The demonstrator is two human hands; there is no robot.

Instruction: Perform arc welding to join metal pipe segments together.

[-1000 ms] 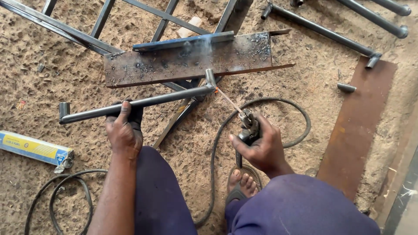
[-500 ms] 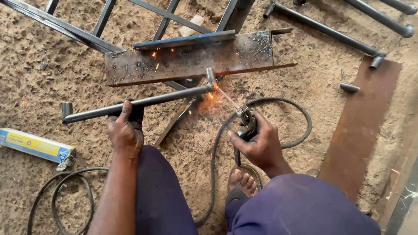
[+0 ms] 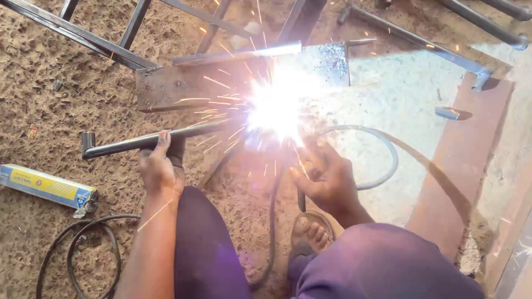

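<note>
Sparks now burst beyond right hand [image 3: 327,180] gripping electrode holder [image 3: 302,191]; left hand [image 3: 160,169] clasps pipe [image 3: 149,142].

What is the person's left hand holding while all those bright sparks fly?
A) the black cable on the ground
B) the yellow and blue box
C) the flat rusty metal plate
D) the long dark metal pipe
D: the left hand is wrapped around the long dark metal pipe, which runs toward the bright white sparks; the yellow and blue box lies apart on the sandy ground.
</note>
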